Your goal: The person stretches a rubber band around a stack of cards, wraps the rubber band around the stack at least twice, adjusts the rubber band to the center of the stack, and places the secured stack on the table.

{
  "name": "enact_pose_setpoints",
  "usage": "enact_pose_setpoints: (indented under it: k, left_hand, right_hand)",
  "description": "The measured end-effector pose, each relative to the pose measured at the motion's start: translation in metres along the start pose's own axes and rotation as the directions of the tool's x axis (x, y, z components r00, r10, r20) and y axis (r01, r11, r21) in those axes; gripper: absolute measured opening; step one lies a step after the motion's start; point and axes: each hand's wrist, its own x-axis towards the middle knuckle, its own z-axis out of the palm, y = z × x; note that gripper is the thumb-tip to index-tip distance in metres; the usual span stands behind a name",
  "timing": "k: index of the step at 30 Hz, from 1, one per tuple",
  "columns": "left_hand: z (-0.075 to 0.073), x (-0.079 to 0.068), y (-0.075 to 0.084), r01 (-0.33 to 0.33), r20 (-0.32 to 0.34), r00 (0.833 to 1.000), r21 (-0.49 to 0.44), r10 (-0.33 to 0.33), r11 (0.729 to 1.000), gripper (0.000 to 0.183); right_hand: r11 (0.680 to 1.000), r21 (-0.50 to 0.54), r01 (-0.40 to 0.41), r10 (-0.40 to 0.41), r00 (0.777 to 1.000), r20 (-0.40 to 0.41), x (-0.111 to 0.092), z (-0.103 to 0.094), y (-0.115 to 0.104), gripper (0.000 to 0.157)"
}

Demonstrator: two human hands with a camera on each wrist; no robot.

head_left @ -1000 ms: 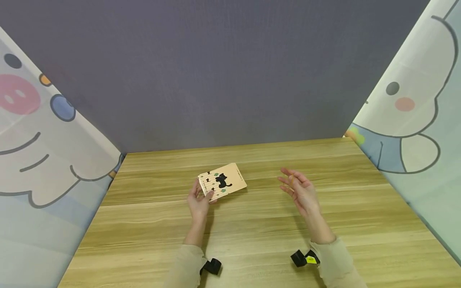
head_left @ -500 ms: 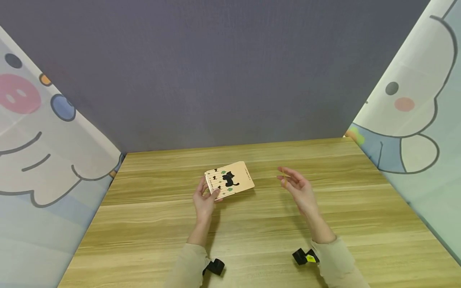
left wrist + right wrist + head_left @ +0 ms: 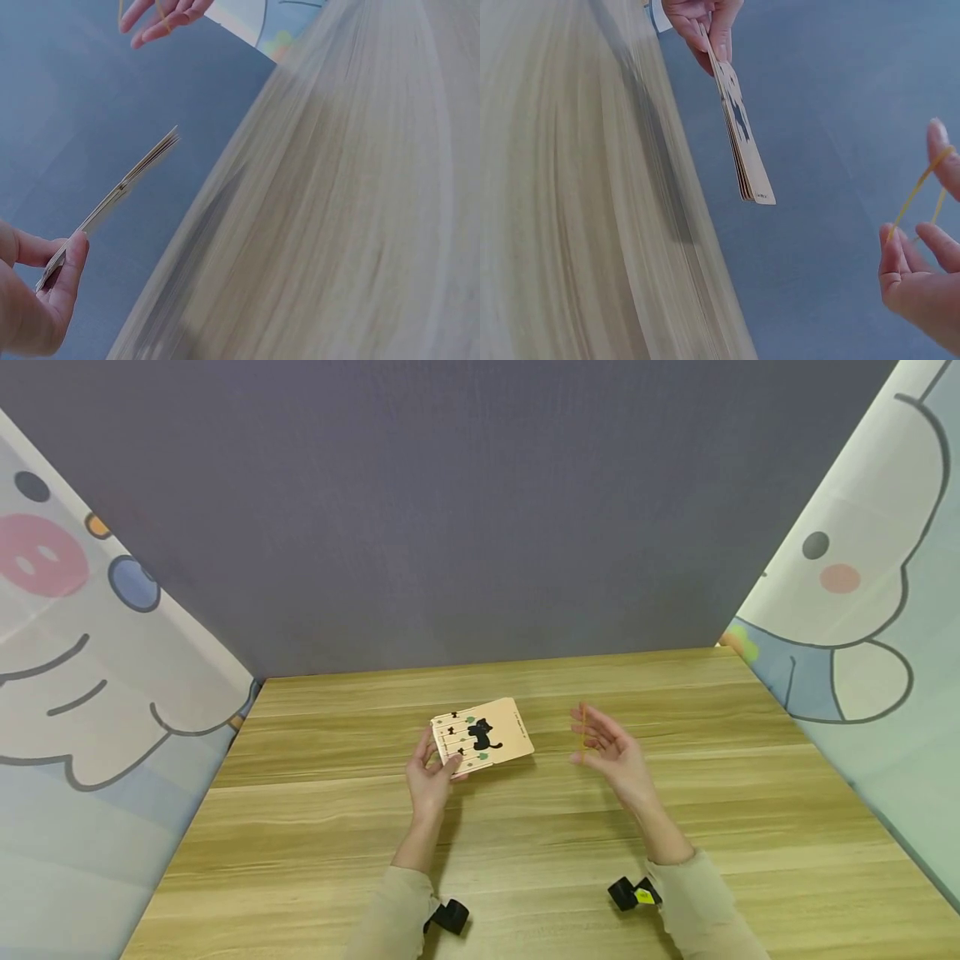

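My left hand (image 3: 429,783) pinches a stack of thin cream booklets (image 3: 512,728) by its near left corner, thumb on top and fingers beneath. A black cat and small green leaves are printed on the top cover. From the side, in the left wrist view, the stack (image 3: 124,184) shows several thin layers, tilted and raised off the table. To the right, my right hand (image 3: 626,770) hovers above the table. A yellow rubber band (image 3: 909,202) is stretched between its spread thumb and fingers. The band and the booklets are apart.
Both hands are over a wood-grain table (image 3: 525,877). A dark grey panel (image 3: 480,527) rises behind it. Cartoon-printed curtains (image 3: 847,677) flank the table on both sides. Black wrist mounts (image 3: 452,917) sit at both sleeves.
My left hand has moved slightly to the right with the booklets. My right thumb and fingers have spread apart, stretching the rubber band, and the hand has shifted a little to the left.
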Motion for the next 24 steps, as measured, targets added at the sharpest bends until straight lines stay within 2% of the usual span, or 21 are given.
enact_pose_setpoints:
  k: [3,8,11,15,22,24]
  left_hand:
    - [0.001,0.000,-0.003,0.000,-0.002,1.000,0.012,0.000,1.000,0.073]
    - [0.003,-0.002,0.002,-0.010,0.014,1.000,-0.004,0.010,1.000,0.072]
    - [0.007,-0.008,0.020,-0.004,0.014,1.000,-0.021,0.004,1.000,0.071]
    - [0.012,-0.013,0.034,-0.003,0.025,1.000,-0.059,0.004,0.998,0.070]
    - [0.005,-0.001,0.004,-0.019,0.084,0.996,-0.023,0.021,1.000,0.073]
    - [0.005,-0.001,0.003,-0.030,0.101,0.994,-0.037,0.034,0.999,0.073]
  right_hand:
    - [0.999,-0.023,-0.031,0.030,0.999,-0.019,-0.001,-0.001,0.001,0.071]
    - [0.996,-0.081,-0.046,0.046,0.999,-0.009,-0.002,0.000,0.000,0.072]
    - [0.992,-0.116,-0.056,0.056,0.998,0.001,-0.002,0.003,0.000,0.073]
    - [0.988,-0.128,-0.081,0.084,0.996,0.018,-0.001,0.003,0.004,0.076]
    - [0.983,-0.153,-0.098,0.104,0.994,0.031,-0.001,0.004,0.010,0.083]
    - [0.983,-0.154,-0.099,0.106,0.994,0.040,-0.001,0.005,0.010,0.084]
